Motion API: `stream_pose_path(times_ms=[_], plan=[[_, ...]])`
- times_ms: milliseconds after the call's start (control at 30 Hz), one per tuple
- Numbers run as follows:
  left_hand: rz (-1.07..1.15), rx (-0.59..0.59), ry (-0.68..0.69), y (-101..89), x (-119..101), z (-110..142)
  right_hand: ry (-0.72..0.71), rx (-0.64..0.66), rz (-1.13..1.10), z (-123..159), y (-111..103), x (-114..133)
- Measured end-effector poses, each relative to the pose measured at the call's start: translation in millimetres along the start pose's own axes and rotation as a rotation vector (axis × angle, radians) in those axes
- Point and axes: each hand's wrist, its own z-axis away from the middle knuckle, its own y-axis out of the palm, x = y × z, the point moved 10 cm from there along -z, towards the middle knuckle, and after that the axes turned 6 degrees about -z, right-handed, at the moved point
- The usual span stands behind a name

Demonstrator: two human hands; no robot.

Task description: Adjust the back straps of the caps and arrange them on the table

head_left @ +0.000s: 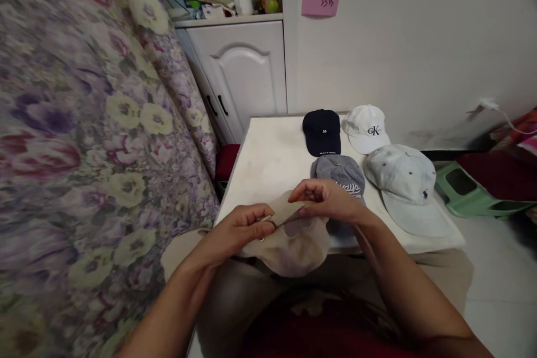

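Between my two hands, over the near edge of the table, is a beige cap [293, 254]. Its back strap runs across the cap's opening, with a small metal buckle at its left end. My left hand [247, 226] pinches the strap beside that buckle. With thumb and fingers, my right hand [325, 200] grips the strap's other side. Just beyond my right hand lies a grey cap [338, 170] with white lettering, partly covered by that hand. The beige cap's brim cannot be made out clearly.
On the white table [264, 151] also lie a navy cap [322, 131], a white cap [366, 126] and a pale blue cap [405, 179]. A floral curtain [84, 123] hangs at left. A green stool [465, 184] stands right; a white cabinet [247, 67] is behind.
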Motion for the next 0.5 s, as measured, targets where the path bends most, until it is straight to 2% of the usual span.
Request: stream_pose_path(times_ms=[133,233,300,500], plan=[[-0.024,0.025,0.100,-13.6,-31.8,10.4,0.139,0.232,-0.044,-2.8,17.9,7.4],[-0.007,0.114,0.130,-12.4,-45.8,12.1,0.142,0.378,-0.155,-4.7,33.7,16.0],[0.074,0.153,0.134,-11.7,-45.8,7.8,0.113,0.418,-0.266,-8.9,39.6,18.8],[0.396,0.292,0.184,-9.7,-37.4,-8.4,0.027,0.429,-0.476,-23.4,42.6,19.9]])
